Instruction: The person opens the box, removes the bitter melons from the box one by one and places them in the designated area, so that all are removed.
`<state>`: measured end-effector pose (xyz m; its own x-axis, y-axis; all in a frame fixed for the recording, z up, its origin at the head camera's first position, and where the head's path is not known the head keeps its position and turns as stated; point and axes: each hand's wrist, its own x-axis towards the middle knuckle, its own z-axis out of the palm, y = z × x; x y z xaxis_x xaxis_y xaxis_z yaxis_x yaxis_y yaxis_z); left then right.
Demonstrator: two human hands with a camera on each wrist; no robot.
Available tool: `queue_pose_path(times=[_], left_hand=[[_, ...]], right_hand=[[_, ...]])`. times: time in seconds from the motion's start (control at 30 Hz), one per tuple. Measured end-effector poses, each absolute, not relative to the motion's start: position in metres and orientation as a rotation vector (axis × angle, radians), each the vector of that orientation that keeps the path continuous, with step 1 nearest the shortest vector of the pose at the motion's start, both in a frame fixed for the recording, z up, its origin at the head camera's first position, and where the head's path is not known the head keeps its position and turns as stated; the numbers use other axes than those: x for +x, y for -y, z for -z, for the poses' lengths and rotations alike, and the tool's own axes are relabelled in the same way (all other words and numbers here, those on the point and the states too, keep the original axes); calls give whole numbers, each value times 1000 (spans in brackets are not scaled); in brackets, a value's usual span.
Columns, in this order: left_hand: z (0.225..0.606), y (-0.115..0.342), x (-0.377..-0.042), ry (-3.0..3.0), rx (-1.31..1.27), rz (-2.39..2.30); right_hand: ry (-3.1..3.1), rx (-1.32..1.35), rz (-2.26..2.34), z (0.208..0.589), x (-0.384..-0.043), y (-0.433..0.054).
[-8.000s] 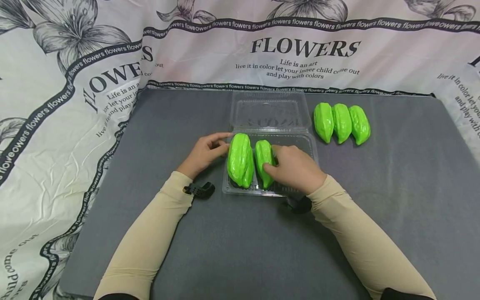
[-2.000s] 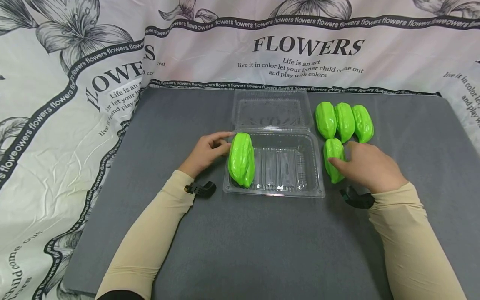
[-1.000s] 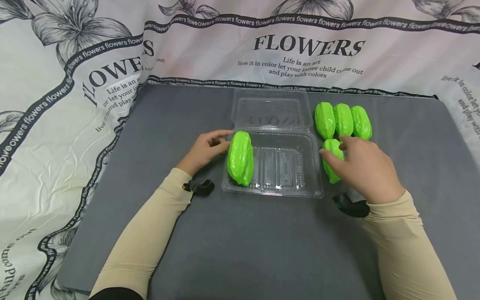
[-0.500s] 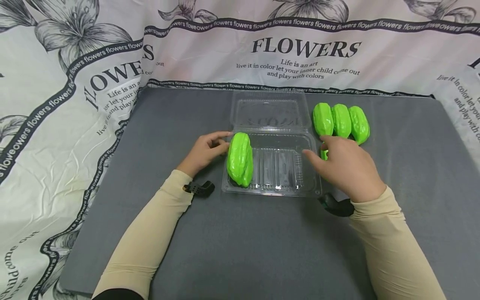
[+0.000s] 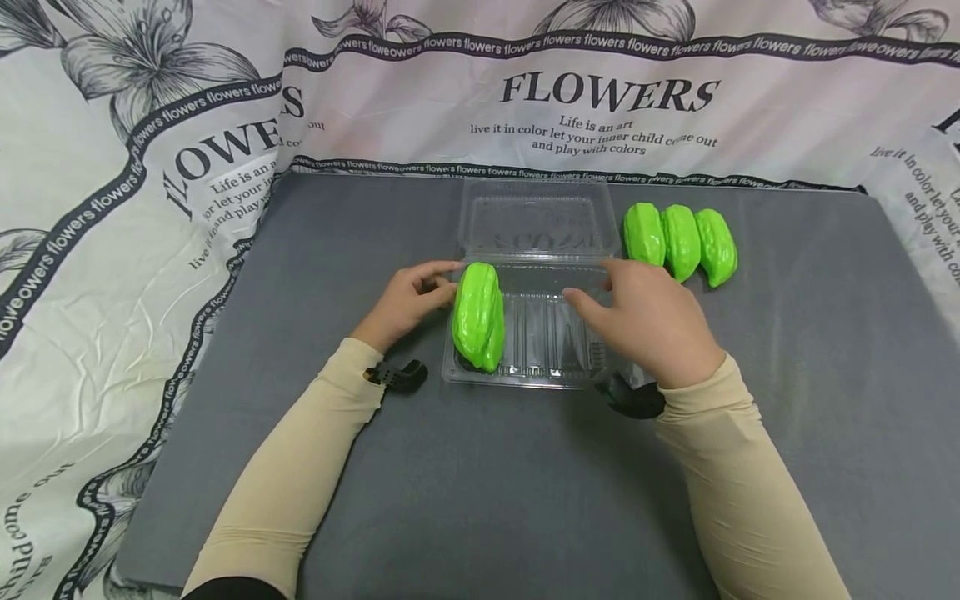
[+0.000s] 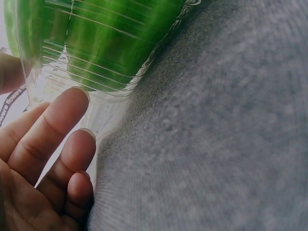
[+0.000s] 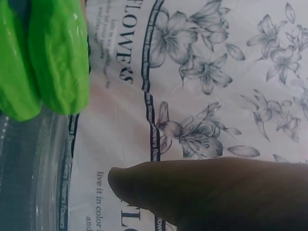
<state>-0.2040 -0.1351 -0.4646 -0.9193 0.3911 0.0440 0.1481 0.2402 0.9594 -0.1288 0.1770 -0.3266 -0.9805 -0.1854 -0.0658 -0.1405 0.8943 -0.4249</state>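
One bright green star fruit (image 5: pixel 478 317) lies along the left side of an open clear plastic clamshell box (image 5: pixel 555 385). My left hand (image 5: pixel 408 302) has relaxed fingers at the box's left wall; in the left wrist view its fingertips (image 6: pixel 72 103) come right up to the ridged clear plastic, with green showing through. My right hand (image 5: pixel 648 321) is over the right part of the box, thumb and index finger apart, holding nothing. Behind it three more star fruits (image 5: pixel 681 242) sit in a row right of the lid. The right wrist view shows star fruits (image 7: pixel 60 57) beyond the box edge.
The box's lid (image 5: pixel 537 221) lies folded back toward the rear of the grey table (image 5: pixel 465 492). Flower-printed cloth (image 5: pixel 600 108) hangs behind the table and along its left side. Each wrist carries a black strap (image 5: pixel 405 377).
A star fruit was lifted from the box, put down right of it and let go. My right hand has since come back leftward over the box, hiding that fruit. My left hand stays put.
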Motion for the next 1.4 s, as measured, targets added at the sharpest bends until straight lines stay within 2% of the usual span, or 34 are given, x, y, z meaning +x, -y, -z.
queue_pose_path(times=[0.57, 1.4], left_hand=[[463, 135, -203, -2281, 496, -1765], [466, 138, -205, -2309, 545, -1758]], right_hand=[[-2879, -307, 706, 320, -137, -126], [-2833, -383, 704, 356, -143, -85]])
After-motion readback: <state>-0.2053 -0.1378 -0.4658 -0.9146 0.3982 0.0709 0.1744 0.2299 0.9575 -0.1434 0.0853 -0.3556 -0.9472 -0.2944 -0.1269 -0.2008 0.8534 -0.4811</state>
